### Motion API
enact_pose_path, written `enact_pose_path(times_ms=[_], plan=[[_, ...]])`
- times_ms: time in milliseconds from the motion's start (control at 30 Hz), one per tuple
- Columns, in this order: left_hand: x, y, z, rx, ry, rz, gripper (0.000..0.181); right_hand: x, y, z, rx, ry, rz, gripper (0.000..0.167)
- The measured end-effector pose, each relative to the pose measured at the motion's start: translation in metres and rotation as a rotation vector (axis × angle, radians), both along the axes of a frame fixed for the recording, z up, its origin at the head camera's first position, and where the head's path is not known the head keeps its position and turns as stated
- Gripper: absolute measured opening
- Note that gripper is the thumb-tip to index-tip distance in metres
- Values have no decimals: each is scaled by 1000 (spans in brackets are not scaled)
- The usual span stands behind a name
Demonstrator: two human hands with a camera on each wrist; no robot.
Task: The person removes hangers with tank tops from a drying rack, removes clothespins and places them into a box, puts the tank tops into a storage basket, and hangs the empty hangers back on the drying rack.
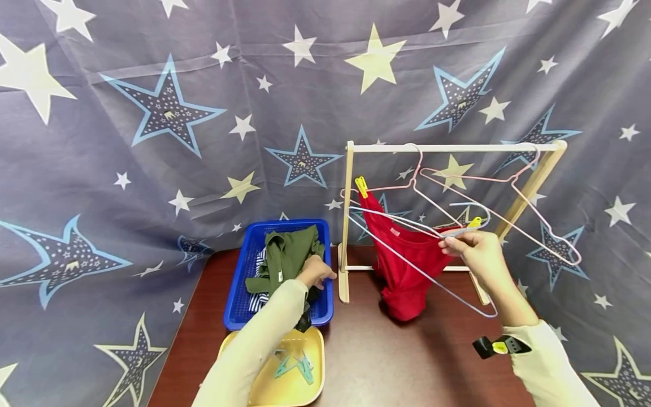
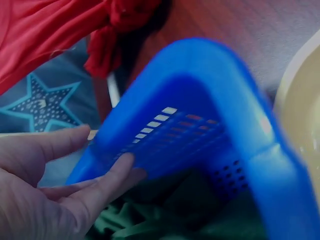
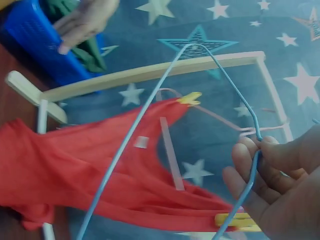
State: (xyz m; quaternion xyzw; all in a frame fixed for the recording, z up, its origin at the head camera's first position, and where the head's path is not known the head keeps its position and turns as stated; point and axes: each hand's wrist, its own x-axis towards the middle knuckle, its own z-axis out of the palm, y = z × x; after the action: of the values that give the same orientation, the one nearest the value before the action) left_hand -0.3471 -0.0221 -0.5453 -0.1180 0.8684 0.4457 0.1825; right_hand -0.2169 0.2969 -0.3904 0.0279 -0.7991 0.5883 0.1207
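Clock directions referred to the head view. The basket (image 1: 243,271) stood at 7 o'clock from the view's centre, with a green garment (image 1: 290,254) over striped cloth (image 1: 258,301) inside it; the tray (image 1: 317,362), holding teal pegs (image 1: 305,368), sat at the basket's 6 o'clock. The left hand (image 1: 316,270) was at the basket's 3 o'clock rim, thumb spread from the fingers and pinching nothing; whether it touched the rim could not be told. For a sound lift, the fingertips would have needed to gather the green garment alone, leaving the striped cloth undisturbed. At the left hand's 3 o'clock, a red top (image 1: 407,271) hung within the rack (image 1: 376,148), with yellow pegs (image 1: 361,186) at its upper corners. The blue hanger (image 3: 194,45) was in front of it, off the rail, its hook at the right hand's 12 o'clock and its corners toward 10 and nearly 6. The right hand (image 1: 480,254) pinched the wire near the neck between thumb and fingers. This grip was judged suitable, provided the wire was steadied against twisting and its corners were held clear of the red top, where snagging was a risk.
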Motion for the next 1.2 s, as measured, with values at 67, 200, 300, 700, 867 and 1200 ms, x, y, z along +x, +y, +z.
enact_pose_path(times_ms=[67, 200, 300, 700, 867, 1200], plan=[[2, 2, -4, -29, 31, 0, 33, 2, 3, 12, 4, 27, 14, 20], [2, 4, -6, -65, 63, 6, 34, 6, 9, 34, -51, 60, 71, 16], [2, 5, -7, -99, 69, -8, 34, 7, 14, 48, -57, 91, 109, 32], [-1, 9, -4, -179, 99, -45, 25, 15, 42, 106, -265, 257, 196, 26], [-1, 8, -3, -180, 88, -44, 24, 19, 58, 121, -330, 335, 156, 22], [2, 8, -3, -201, 70, -65, 27, 20, 100, 124, -327, 422, 90, 28]])
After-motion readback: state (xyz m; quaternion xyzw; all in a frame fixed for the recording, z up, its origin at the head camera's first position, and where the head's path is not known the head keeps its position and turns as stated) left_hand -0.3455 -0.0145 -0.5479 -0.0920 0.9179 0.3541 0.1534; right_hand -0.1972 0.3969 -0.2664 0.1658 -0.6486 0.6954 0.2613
